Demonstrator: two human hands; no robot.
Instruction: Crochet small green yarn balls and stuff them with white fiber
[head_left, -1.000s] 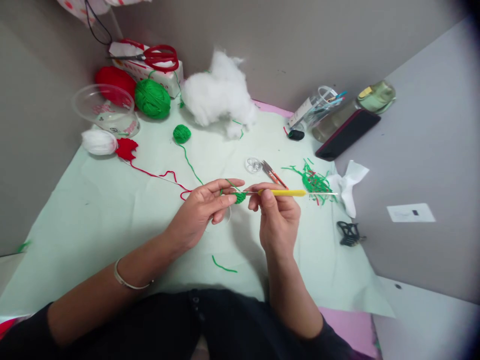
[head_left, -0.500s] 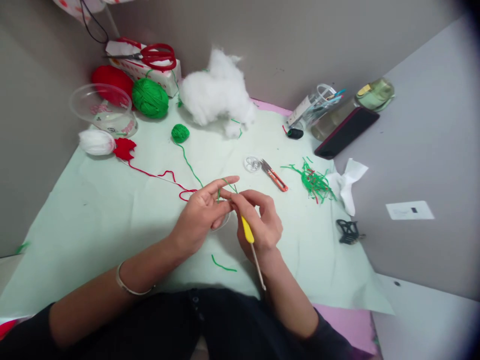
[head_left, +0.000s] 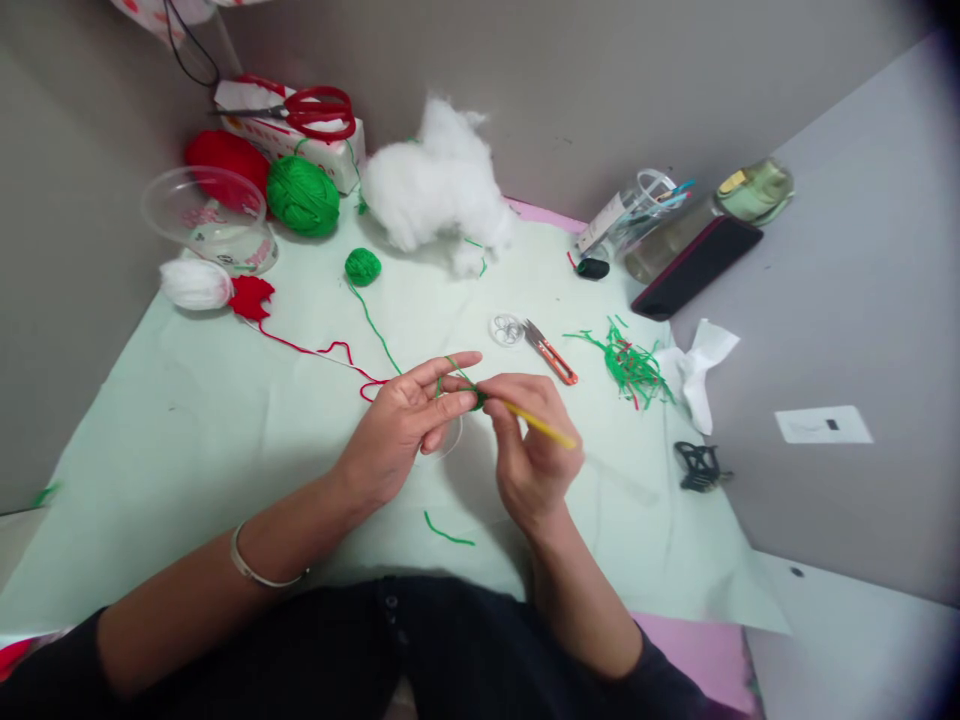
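My right hand [head_left: 536, 440] grips a crochet hook [head_left: 541, 424] by its yellow handle, which slants down to the right. The hook's tip meets a small green crochet piece [head_left: 478, 400] pinched by my left hand [head_left: 401, 425]. Green yarn loops over my left forefinger, which is stretched out, and runs back to a little green yarn ball [head_left: 363, 267]. A thin white loop [head_left: 450, 445] shows under my left fingers; what it belongs to is hidden. Below my hands lies a short green yarn piece [head_left: 448, 530].
Thread snips [head_left: 551, 352] lie beside a small round dish [head_left: 507, 330] and a heap of yarn scraps [head_left: 631, 368]. White stuffing [head_left: 439, 190], a green yarn ball [head_left: 303, 196], a plastic tub [head_left: 232, 240] and red scissors [head_left: 319, 113] stand behind. A phone [head_left: 697, 268] leans at the right.
My right hand has turned, swinging the hook's handle from pointing down toward me to pointing right. The green crochet piece now shows between my fingertips. My left hand has barely moved.
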